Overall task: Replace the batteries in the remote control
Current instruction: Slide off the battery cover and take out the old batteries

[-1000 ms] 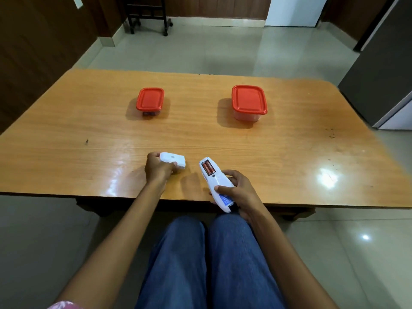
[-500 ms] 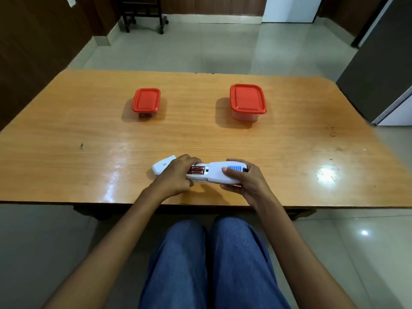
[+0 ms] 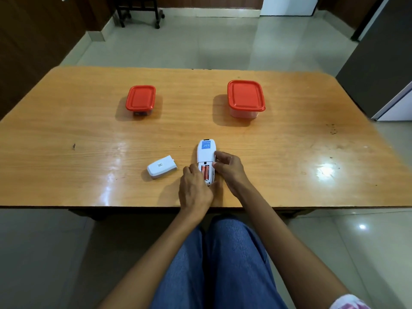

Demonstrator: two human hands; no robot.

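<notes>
The white remote control (image 3: 206,152) lies face down on the wooden table (image 3: 89,134), its blue label end pointing away from me. Its battery bay is uncovered and shows two orange batteries (image 3: 205,171). My left hand (image 3: 194,188) holds the near end of the remote, fingers curled at the left side of the batteries. My right hand (image 3: 229,169) grips the remote's right edge with thumb and fingers. The white battery cover (image 3: 161,167) lies loose on the table to the left of my left hand.
Two plastic containers with red lids stand further back: a small one (image 3: 140,100) at left, a larger one (image 3: 245,98) at right. The table's near edge runs just under my wrists. A dark cabinet (image 3: 379,63) stands to the right of the table.
The remote has been turned from lying sideways between my hands to pointing away from me, flat on the table. My left hand let go of the cover, which now lies alone.
</notes>
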